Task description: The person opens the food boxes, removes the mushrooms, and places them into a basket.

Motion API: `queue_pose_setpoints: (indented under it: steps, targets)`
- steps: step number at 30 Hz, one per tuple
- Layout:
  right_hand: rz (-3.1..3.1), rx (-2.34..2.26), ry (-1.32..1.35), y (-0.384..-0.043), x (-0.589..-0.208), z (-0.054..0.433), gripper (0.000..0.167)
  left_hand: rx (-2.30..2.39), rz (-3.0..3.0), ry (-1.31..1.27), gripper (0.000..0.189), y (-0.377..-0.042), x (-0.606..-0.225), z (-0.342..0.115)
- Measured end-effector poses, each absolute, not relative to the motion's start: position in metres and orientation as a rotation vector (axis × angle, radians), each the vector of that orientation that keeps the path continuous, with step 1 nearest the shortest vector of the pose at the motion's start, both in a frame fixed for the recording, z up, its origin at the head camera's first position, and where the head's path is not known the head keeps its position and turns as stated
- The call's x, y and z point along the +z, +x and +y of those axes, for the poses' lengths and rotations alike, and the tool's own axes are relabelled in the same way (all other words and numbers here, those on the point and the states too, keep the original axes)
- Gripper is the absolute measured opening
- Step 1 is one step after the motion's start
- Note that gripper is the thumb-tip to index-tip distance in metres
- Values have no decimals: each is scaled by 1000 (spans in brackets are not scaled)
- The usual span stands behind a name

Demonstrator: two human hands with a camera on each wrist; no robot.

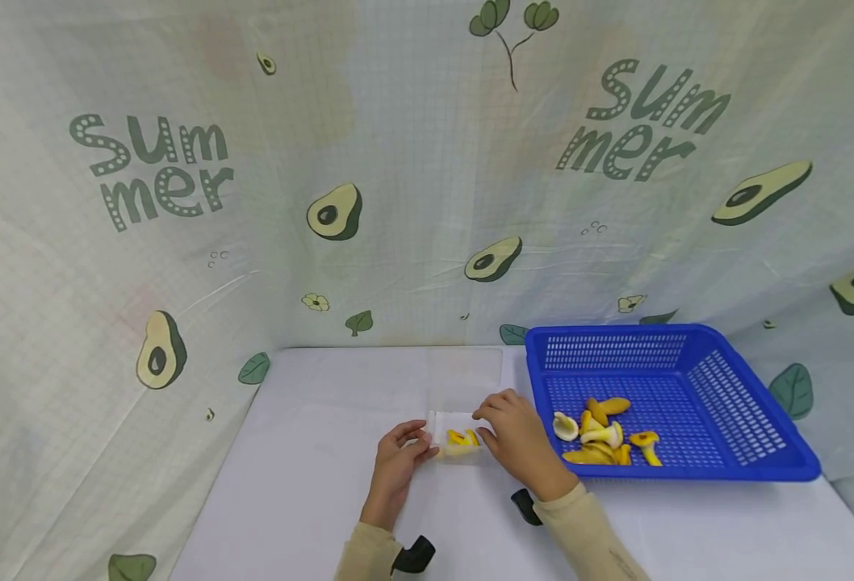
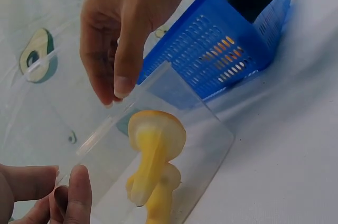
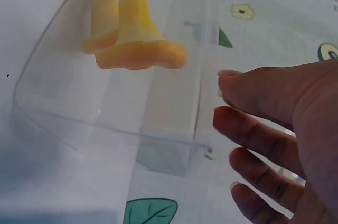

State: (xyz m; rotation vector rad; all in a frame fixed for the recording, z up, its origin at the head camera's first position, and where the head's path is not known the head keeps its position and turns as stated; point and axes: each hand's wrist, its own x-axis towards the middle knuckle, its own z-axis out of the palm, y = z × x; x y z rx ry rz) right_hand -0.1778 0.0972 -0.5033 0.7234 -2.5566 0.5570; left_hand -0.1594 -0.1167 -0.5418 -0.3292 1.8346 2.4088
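Observation:
A clear plastic box [image 1: 459,420] sits on the white table, with yellow mushrooms [image 1: 462,438] inside it. In the left wrist view, two pale-capped mushrooms [image 2: 153,150] show through its wall. My left hand [image 1: 398,464] is at the box's left side, thumb and fingertips pinching its rim. On the opposite side, my right hand [image 1: 517,436] hovers by the rim. The right wrist view shows its fingers [image 3: 259,131] loosely spread, holding nothing, with the fingertips close beside the box wall [image 3: 158,108].
To the right stands a blue perforated basket [image 1: 732,403] with several mushrooms [image 1: 601,432] in its left part. Behind the box, a see-through panel [image 1: 463,378] lies toward the back edge of the table [image 1: 311,420]. A printed curtain [image 1: 398,161] hangs behind.

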Motion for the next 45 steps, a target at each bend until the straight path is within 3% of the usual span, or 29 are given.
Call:
queue_pose_setpoints:
  steps: [28,37,45]
  targets:
    - [-2802,470,650,-186,-498,81,20,2454,1818,-341,40,-156,-544,-113]
    - [-2752,462,645,-186,-500,82,7,2475,1810,-361,39,-155,-544,-108]
    - [-2728,470,602,-186,-502,82,9,2453,1830,-384,40,-155,-543,-107]
